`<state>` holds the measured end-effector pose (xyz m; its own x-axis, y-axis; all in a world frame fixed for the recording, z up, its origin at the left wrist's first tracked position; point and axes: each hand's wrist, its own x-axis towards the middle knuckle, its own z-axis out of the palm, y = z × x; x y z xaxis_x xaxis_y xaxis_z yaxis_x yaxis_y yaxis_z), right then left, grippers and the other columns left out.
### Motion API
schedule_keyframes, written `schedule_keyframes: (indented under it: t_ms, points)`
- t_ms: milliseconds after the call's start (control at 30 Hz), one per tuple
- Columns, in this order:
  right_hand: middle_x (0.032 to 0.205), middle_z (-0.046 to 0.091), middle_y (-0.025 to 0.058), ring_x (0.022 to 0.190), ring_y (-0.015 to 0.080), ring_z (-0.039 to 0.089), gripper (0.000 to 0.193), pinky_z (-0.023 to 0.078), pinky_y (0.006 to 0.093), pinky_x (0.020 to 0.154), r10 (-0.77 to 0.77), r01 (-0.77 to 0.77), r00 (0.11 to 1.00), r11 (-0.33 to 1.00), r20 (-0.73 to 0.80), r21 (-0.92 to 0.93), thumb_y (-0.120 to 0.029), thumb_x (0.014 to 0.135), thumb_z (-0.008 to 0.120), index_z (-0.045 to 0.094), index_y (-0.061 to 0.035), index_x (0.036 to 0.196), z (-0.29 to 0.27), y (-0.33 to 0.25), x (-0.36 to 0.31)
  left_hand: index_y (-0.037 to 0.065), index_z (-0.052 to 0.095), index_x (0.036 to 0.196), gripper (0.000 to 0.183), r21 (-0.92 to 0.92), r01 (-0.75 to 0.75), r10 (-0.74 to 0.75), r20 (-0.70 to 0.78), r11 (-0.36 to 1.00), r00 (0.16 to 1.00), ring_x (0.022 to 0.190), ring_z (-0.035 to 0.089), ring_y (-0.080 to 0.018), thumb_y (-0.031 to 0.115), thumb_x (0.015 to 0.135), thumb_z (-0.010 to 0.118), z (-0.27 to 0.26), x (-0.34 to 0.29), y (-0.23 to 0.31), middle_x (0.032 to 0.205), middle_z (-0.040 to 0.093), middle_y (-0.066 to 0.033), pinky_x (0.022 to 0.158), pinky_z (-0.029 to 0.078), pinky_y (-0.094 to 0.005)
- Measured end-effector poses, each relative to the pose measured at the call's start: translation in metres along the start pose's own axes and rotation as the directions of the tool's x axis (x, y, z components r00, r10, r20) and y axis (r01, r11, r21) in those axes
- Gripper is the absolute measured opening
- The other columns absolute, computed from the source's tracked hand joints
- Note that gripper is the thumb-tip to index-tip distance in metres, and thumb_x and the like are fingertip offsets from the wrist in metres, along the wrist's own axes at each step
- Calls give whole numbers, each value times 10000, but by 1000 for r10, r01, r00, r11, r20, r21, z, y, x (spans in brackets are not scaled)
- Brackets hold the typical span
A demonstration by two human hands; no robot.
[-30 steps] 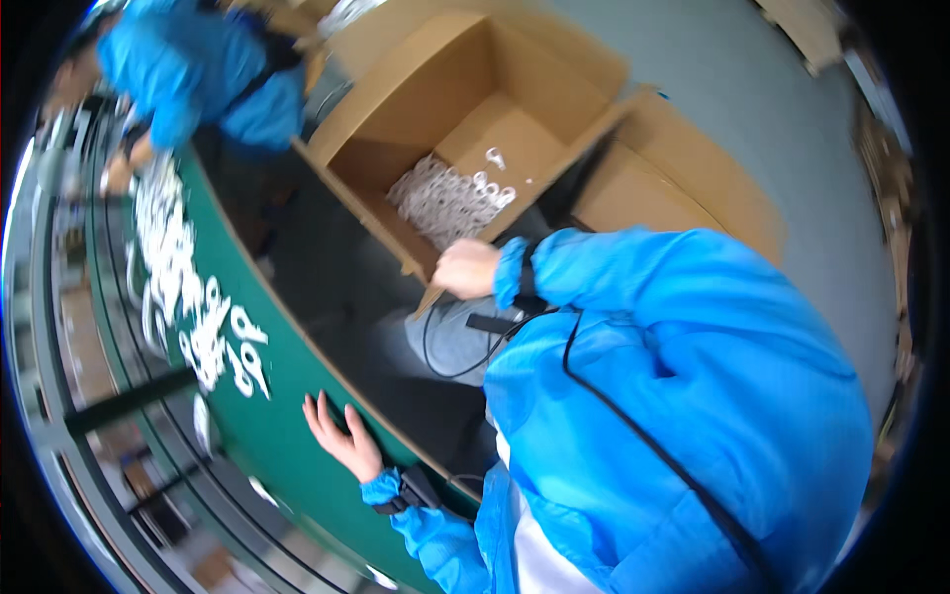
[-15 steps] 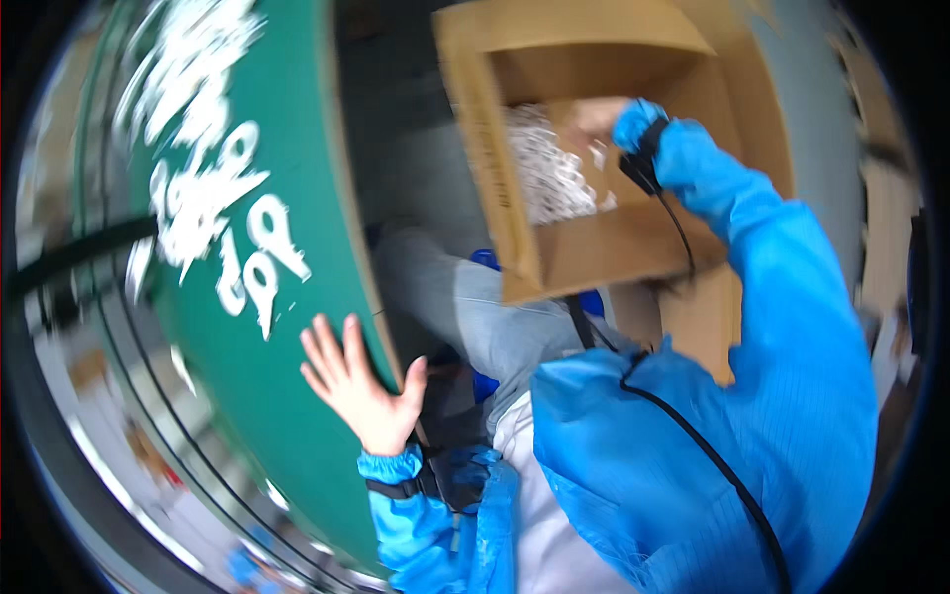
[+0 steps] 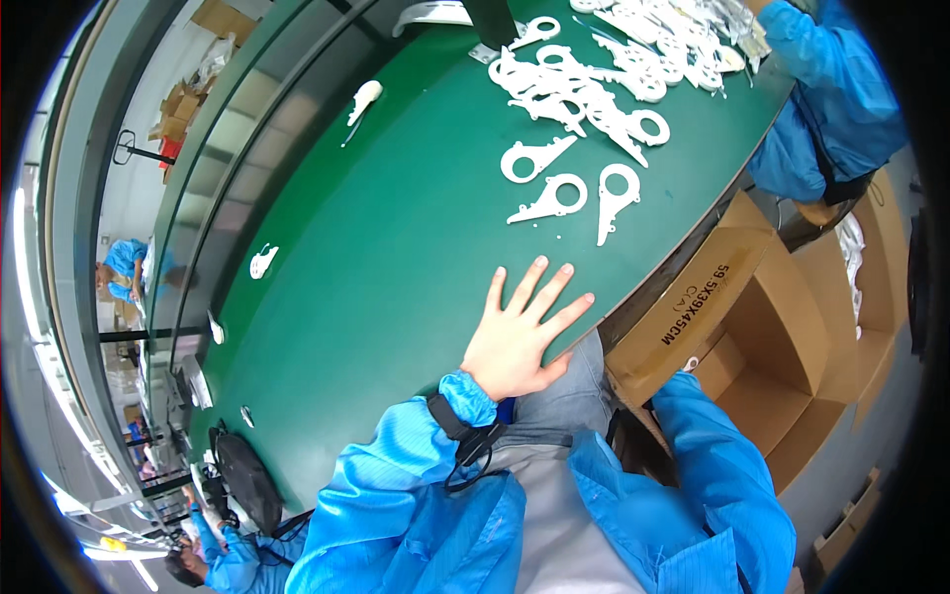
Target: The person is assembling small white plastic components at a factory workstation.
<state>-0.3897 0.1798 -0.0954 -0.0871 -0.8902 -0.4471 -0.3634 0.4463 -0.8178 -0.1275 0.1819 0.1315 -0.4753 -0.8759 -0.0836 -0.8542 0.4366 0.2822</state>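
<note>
My left hand (image 3: pixel 520 332) rests palm down on the green table (image 3: pixel 376 267), near its edge, its fingers spread and holding nothing. Just beyond the fingertips lie loose white ring-shaped plastic parts with tapered tails, such as a white ring part (image 3: pixel 616 201). Past them is a larger pile of the same white parts (image 3: pixel 653 49). My right sleeve (image 3: pixel 698 411) reaches down into an open cardboard box (image 3: pixel 708 282) beside the table. The box wall hides my right hand and its fingers. A small white piece (image 3: pixel 691 364) shows at the cuff; whether I hold it is unclear.
A co-worker in blue sleeves (image 3: pixel 826 59) is at the pile, far right. Another cardboard box (image 3: pixel 876 297) with white contents stands behind mine. A dark post (image 3: pixel 492 22) rises by the pile. A black bag (image 3: pixel 245 480) lies at the table's left end.
The view has swung, bringing more of the table in. My left hand stays spread on the table. My right hand, earlier seen over white parts in a box, is now hidden behind the box wall.
</note>
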Motion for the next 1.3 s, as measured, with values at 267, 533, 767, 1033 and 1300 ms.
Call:
schedule_keyframes:
  t_ms: [267, 533, 767, 1033, 1300]
  points:
    - [870, 626, 39, 779, 116, 583, 121, 462, 258, 645, -212, 384, 632, 921, -746, 63, -130, 905, 561, 618, -39, 959, -221, 19, -13, 105, 531, 1266, 540, -401, -180, 27, -359, 898, 933, 1330, 353, -370, 252, 766, 673, 21, -7, -28, 1368, 434, -175, 1086, 275, -530]
    - [1048, 664, 106, 995, 227, 602, 215, 459, 349, 889, -719, 729, 679, 637, 149, -250, -115, 880, 555, 625, 11, 1039, -3, -362, 16, 26, 557, 1194, 448, -721, -192, -335, -519, 666, 786, 1177, 495, -355, 118, 765, 652, 5, 1, -92, 1275, 503, -194, 997, 397, -423]
    - [1231, 586, 224, 1153, 338, 560, 491, 425, 374, 984, -416, 341, 908, 656, 55, -673, -184, 843, 550, 506, 4, 1294, 21, -397, 225, 25, 574, 1113, 342, -818, -358, -403, -544, 451, 736, 1143, 511, -352, 96, 784, 630, 9, 11, -74, 1172, 543, -163, 978, 407, -404]
    - [1379, 432, 215, 1266, 359, 430, 559, 343, 380, 1064, -579, 516, 782, 396, 230, -759, -341, 864, 588, 491, -21, 1311, 121, -393, 176, 17, 552, 1116, 352, -841, -282, -485, -506, 463, 713, 1065, 536, -346, 99, 780, 621, 11, -41, -101, 1126, 559, -160, 930, 415, -416]
    - [1223, 563, 247, 1028, 336, 588, 568, 462, 391, 881, -764, 617, 630, 381, 142, -688, -294, 814, 642, 511, 60, 1238, 18, -363, 315, 31, 521, 1186, 422, -735, -347, -382, -625, 583, 681, 1132, 491, -332, 88, 784, 639, 14, -165, -109, 1166, 509, -161, 973, 404, -399]
